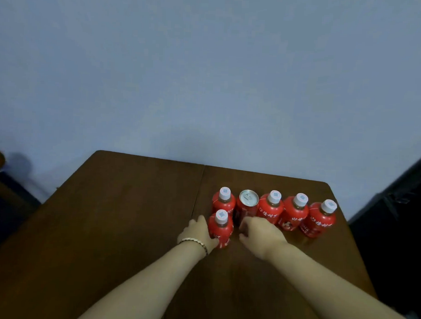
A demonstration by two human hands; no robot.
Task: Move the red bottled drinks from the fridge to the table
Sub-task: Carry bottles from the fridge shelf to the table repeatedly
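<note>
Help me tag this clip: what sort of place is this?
Likely an indoor room, home or office unclear: a wooden table against a bare bluish wall, red bottles and a can on it.

Bench (107, 215) surface is free across the left half of the frame and at lower centre. At centre right, a close-packed bottle row (294, 211) with one can (248, 201) blocks the rear edge near the wall (207, 75). A front bottle (221, 227) stands before the row's left end, gripped by the left hand (197, 230). The right hand (259, 232) lies just before the can, leaving a narrow gap.
</note>
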